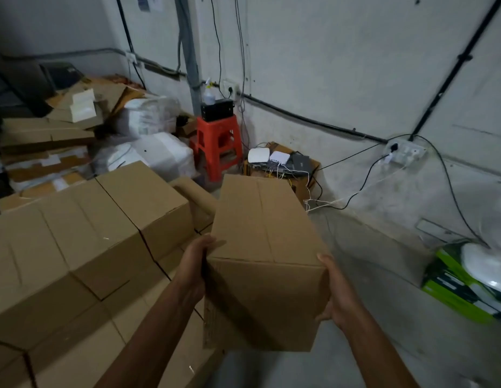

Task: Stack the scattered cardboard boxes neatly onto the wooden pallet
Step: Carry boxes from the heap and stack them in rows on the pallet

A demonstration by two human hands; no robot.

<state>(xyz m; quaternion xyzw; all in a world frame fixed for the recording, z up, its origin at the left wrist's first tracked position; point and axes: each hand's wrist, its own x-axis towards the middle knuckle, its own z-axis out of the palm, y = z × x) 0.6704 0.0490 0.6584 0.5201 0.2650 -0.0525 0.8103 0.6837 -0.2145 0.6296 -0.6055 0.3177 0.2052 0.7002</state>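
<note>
With both hands, left hand (194,271) and right hand (336,294), clamping the cardboard box (264,256) between them, squaring it beside the stacked boxes (84,233) is looking wise.

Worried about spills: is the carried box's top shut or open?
Shut: the top flaps of the carried box lie flat, meeting at a centre seam.

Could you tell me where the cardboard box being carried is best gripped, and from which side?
Grip the cardboard box by its two long side faces near the close end, left hand from the left, right hand from the right, as now. It is long, smooth and handle-less, so opposed pressure on the sides probably holds best.
</note>
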